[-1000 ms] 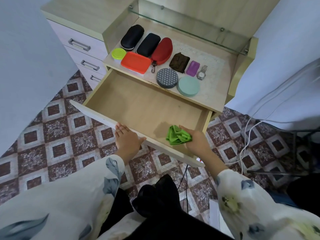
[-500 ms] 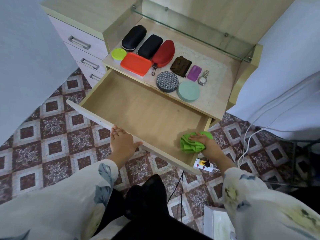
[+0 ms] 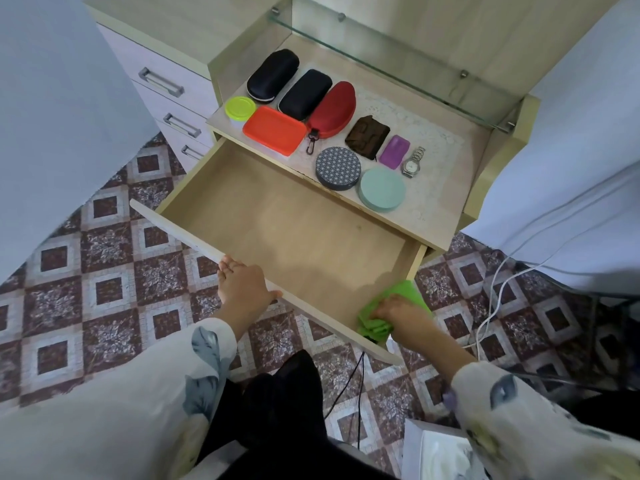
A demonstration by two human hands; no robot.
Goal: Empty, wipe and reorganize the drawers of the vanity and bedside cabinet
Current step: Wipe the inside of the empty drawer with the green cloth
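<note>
While the left hand (image 3: 244, 285) fingers clamp the drawer front (image 3: 180, 233), right hand (image 3: 401, 311) fingers clutch a green cloth (image 3: 408, 292)

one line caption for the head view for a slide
Right hand holds a green cloth to the near right corner of the open drawer; left hand grips its front edge.

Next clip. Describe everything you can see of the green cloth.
The green cloth is a bright lime, soft-looking fabric, bunched into folded layers. It sits at the near right corner of the open drawer, lapping over the top edge of the front panel. The right hand holds it there, with its fingers curled over the cloth's middle and hiding part of it.
</note>
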